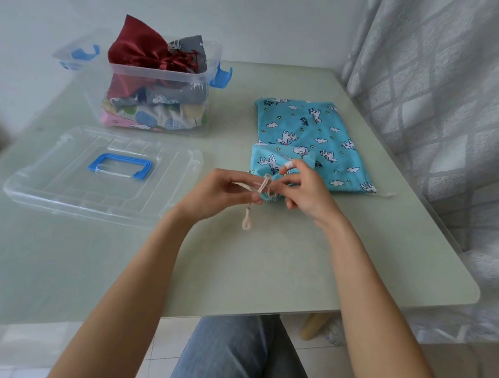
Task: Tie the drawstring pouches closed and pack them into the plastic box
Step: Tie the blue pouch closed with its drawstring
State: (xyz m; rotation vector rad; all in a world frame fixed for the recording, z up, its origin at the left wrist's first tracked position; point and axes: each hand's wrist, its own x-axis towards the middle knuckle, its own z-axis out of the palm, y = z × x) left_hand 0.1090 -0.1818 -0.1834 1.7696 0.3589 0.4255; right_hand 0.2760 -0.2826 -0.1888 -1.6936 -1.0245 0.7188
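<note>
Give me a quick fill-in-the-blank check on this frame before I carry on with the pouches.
1. Both hands, left hand and right hand, work the cream ____ of the small blue unicorn pouch.
2. The clear plastic box stands with its lid ____.
3. The handle on the lid is ____ in colour.
4. The topmost pouch in the box is dark ____.

Missing words: drawstring; off; blue; red

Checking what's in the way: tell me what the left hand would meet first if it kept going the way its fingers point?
The left hand points rightward, holding the cord. Straight on, it would likely meet the right hand first, with the small pouch just behind; depth is unclear.
</note>
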